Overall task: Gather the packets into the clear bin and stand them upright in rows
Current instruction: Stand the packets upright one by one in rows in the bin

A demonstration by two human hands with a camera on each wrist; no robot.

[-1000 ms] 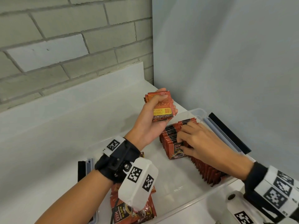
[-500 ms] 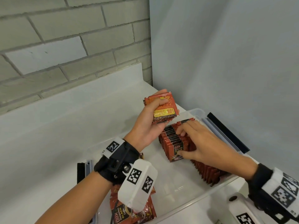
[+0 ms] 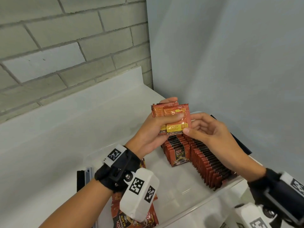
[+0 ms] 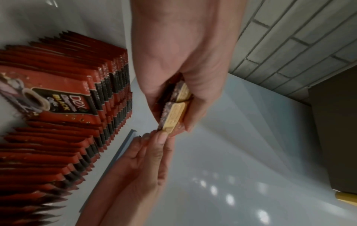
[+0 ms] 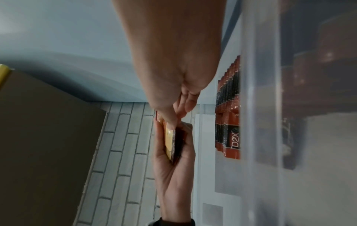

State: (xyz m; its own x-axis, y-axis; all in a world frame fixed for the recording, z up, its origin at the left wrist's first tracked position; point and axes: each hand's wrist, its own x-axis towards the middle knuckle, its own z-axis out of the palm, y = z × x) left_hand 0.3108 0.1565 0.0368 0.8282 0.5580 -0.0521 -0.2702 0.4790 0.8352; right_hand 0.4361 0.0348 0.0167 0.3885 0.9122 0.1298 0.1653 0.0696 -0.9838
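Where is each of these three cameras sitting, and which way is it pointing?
Head: worn on the head, looking down at the clear bin; both forearms show, and the left hand grips held packets.
Left wrist: looks along the left hand at the packets; the right hand pinches their corner.
Right wrist: looks along the right hand toward the left hand.
Shared: all three show both hands, the held packets and the standing rows.

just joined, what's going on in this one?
A person is sorting coffee packets into a clear bin. The left hand holds a small stack of packets above the bin, and the right hand pinches the front one at its corner. Two rows of packets already stand upright in the bin. A few loose packets lie at its near left end, under the left wrist.
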